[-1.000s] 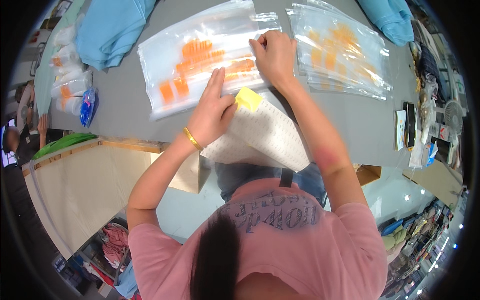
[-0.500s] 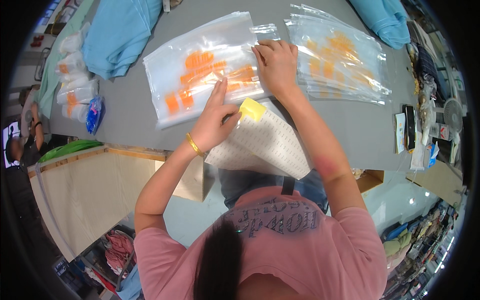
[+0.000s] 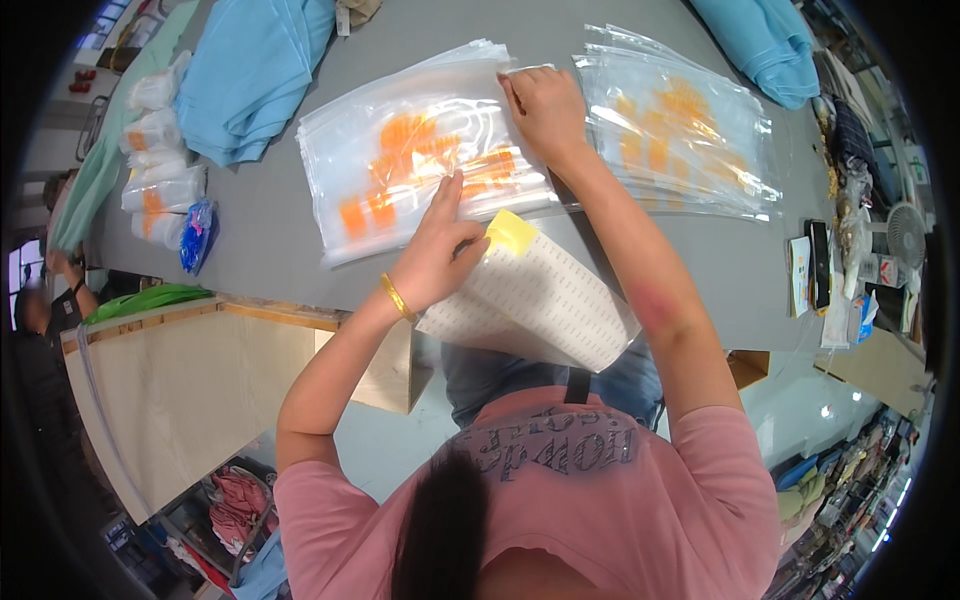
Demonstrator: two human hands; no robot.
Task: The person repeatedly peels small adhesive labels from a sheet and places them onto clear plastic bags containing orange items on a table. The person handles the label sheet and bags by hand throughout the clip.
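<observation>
A stack of clear plastic bags (image 3: pixel 400 130) with orange print lies on the grey table (image 3: pixel 270 230) in front of me. My left hand (image 3: pixel 435 255), wearing a gold bangle, rests on the stack's near edge with its fingers stretched out over the top bag. Its thumb sits beside the yellow corner of a white sheet of small labels (image 3: pixel 545 300), which lies at the table's edge. My right hand (image 3: pixel 545 105) reaches further and curls its fingers on the top bag's far right corner.
A second stack of printed bags (image 3: pixel 680 140) lies to the right. Blue garments (image 3: pixel 255 70) and rolled bag bundles (image 3: pixel 160 190) sit at the left, another blue garment (image 3: pixel 765 40) at the far right. Small items and a fan (image 3: pixel 905 235) crowd the right edge. A person stands at the far left.
Both hands stay on the same bag. My left hand has shifted slightly along the stack's near edge, beside the label sheet.
</observation>
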